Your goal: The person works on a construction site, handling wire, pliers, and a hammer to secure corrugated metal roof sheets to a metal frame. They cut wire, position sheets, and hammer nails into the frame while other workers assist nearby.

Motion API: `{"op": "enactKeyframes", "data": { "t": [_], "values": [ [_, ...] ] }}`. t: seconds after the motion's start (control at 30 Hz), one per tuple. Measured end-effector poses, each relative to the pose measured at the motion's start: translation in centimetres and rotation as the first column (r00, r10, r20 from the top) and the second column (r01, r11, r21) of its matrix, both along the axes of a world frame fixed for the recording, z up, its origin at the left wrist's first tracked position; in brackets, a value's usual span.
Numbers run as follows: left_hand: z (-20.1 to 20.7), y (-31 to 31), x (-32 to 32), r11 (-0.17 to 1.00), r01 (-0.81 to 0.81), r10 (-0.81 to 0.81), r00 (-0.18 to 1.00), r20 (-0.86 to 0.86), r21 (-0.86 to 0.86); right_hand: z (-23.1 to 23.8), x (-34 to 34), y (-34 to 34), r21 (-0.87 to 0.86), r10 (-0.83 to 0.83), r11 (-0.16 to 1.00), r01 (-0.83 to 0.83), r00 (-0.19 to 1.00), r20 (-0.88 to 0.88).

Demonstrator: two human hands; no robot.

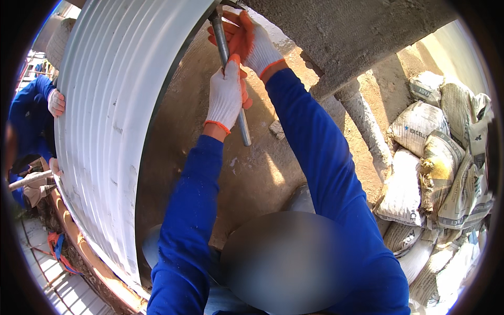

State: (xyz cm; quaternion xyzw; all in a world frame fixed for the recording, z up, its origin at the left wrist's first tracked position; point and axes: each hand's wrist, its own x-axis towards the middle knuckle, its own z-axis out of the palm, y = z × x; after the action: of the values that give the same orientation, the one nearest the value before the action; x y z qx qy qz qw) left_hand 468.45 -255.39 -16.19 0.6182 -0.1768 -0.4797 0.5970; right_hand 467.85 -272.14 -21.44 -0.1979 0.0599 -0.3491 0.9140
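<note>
Both of my hands wear white knit gloves with orange palms and fingers. My left hand [226,97] is closed around a long round steel wrench handle [243,126], thumb lying along the shaft. The handle slants down to the right from a head near the dark edge of the corrugated panel [113,105]. Beside the upper part of the wrench is my right hand [255,44], its fingers stretched and apart, reaching past the shaft. Whether those fingertips touch something behind the wrench head is hidden.
At far left, another person's gloved hand [56,103] rests on the panel's outer edge. A rough concrete beam [352,37] runs overhead at upper right. Several stacked filled sacks [417,128] lie along the right. An orange and blue strap [58,247] lies lower left.
</note>
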Motion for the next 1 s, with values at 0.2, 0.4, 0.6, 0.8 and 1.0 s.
{"op": "enactKeyframes", "data": {
  "t": [0.2, 0.4, 0.6, 0.8, 1.0],
  "values": [
    [0.2, 0.1, 1.4, 0.995, 0.029, -0.03, 1.0, 0.008, 0.094, -2.0, 8.2, -6.4, 0.086, 0.301, 0.917, -0.389, 0.818, 0.491],
    [0.6, 0.2, 3.6, 0.983, 0.144, -0.146, 0.989, 0.005, 0.11, -6.5, 12.2, -8.2, 0.254, 0.337, 0.813, -0.523, 0.78, 0.528],
    [0.4, 0.2, 4.5, 0.976, 0.042, -0.121, 0.921, 0.371, 0.213, -4.9, 12.2, -5.5, 0.397, 0.097, 0.785, -0.475, 0.728, 0.678],
    [1.8, 0.9, 4.9, 0.915, -0.156, -0.316, 0.298, 0.901, 0.372, -5.8, 11.3, -7.1, 0.203, -0.147, 0.973, 0.109, 0.973, 0.18],
    [0.5, -0.9, 9.5, 0.872, -0.19, -0.431, 0.137, 0.892, 0.45, -4.4, 5.8, -5.1, -0.655, -0.701, 0.687, 0.313, 0.521, -0.487]
  ]
}}
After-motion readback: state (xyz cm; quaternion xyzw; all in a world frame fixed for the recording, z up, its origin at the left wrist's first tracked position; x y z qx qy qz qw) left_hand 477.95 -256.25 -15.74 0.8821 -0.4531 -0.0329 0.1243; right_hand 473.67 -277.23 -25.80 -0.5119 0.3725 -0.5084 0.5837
